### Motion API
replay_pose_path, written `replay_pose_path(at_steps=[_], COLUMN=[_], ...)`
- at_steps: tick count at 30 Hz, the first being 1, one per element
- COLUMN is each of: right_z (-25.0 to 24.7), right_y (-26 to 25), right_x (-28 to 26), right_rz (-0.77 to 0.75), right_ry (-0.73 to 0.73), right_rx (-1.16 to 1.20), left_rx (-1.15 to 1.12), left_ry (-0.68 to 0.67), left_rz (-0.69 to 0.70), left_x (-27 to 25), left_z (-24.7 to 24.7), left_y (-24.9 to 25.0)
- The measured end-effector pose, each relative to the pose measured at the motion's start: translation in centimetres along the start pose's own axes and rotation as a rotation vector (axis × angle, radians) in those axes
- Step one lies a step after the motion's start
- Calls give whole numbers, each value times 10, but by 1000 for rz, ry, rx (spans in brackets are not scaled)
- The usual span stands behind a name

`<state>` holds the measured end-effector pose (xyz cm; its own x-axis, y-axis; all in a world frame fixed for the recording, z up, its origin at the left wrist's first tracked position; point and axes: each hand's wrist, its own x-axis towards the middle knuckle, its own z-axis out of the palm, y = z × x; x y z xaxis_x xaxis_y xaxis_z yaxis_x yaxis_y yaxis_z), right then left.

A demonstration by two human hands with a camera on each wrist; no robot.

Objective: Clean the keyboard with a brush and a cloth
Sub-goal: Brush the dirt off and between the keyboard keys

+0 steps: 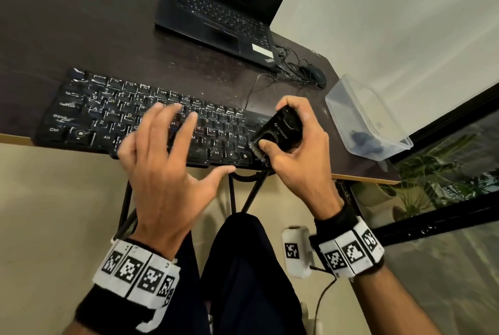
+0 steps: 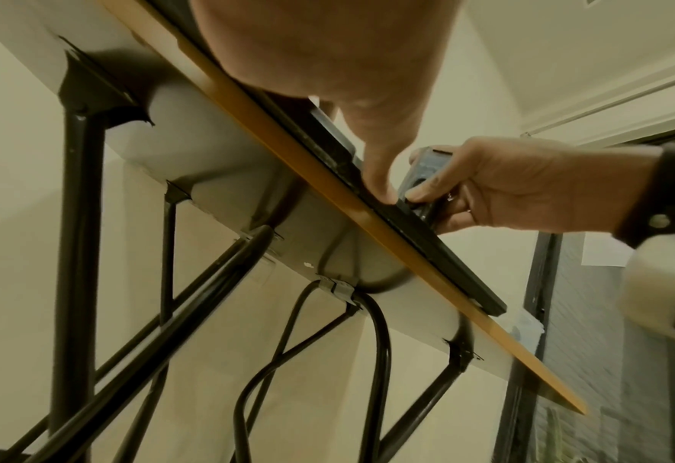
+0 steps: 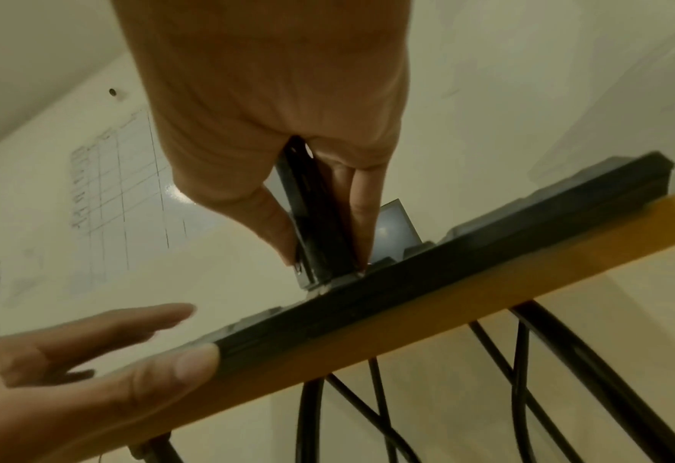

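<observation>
A black keyboard (image 1: 108, 107) lies along the front edge of the dark table (image 1: 67, 24). My right hand (image 1: 286, 134) grips a flat black brush (image 1: 272, 129), held upright with its bristle end down on the keyboard's near right end. In the right wrist view the brush (image 3: 315, 225) stands pinched between thumb and fingers on the keyboard (image 3: 446, 275). My left hand (image 1: 208, 145) is spread over the middle keys, fingers straight. Its thumb (image 3: 185, 363) touches the keyboard's front edge. A clear plastic box (image 1: 370, 118) at the right holds a dark crumpled item (image 1: 364, 140).
An open black laptop (image 1: 216, 10) sits behind the keyboard. A wired mouse (image 1: 314, 74) and loose cables lie to its right. The table's front edge (image 2: 327, 188) runs just below the keyboard, with black metal legs (image 2: 74, 250) underneath. A window frame and plants are at the right.
</observation>
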<state>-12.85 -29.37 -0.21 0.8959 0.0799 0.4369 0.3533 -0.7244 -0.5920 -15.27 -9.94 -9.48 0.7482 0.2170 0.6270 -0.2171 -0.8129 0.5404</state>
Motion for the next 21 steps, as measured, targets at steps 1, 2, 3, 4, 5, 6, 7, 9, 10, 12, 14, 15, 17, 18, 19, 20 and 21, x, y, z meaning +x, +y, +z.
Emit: replay_pose_path(at_steps=[1, 2, 3, 4, 5, 6, 7, 9, 10, 12, 14, 15, 17, 18, 19, 20, 21], right_z=[0, -1, -3, -6, -8, -10, -10, -8, -7, -5, -4, -3, 0, 0, 0, 0, -2], right_y=[0, 2, 5, 7, 7, 5, 1, -5, -5, 3, 11, 12, 9, 8, 8, 9, 11], right_x=[3, 7, 11, 13, 14, 13, 10, 3, 1, 2, 5, 5, 1, -2, -3, -3, -2], right_rz=[15, 29, 46, 66, 82, 85, 77, 42, 27, 34, 70, 83, 87, 88, 89, 93, 94], right_ry=[11, 24, 32, 40, 42, 31, 7, -64, -82, -41, 45, 75, 103, 103, 103, 101, 101], right_rx=[-9, -26, -39, -35, -19, 2, 27, 71, 85, 104, 91, 75, 55, 59, 73, 84, 87], left_rx=[27, 43, 52, 56, 54, 51, 56, 70, 74, 89, 105, 103, 84, 77, 74, 71, 65], left_ry=[4, 5, 6, 5, 4, 2, -3, -24, -34, -61, -98, -117, -139, -146, -147, -147, -143], left_rz=[-13, -19, -18, -7, 5, 16, 26, 34, 38, 46, 60, 70, 87, 93, 100, 102, 99], left_x=[2, 3, 3, 3, 2, 1, 1, 0, 0, -1, -2, -3, -5, -7, -6, -6, -6], left_z=[-1, -2, -1, -1, -1, 0, 0, -1, -1, -2, -2, -1, 0, 0, 1, 1, 2], left_y=[-2, -4, -4, -5, -4, -3, -3, -2, -2, -1, 2, 4, 9, 10, 11, 11, 11])
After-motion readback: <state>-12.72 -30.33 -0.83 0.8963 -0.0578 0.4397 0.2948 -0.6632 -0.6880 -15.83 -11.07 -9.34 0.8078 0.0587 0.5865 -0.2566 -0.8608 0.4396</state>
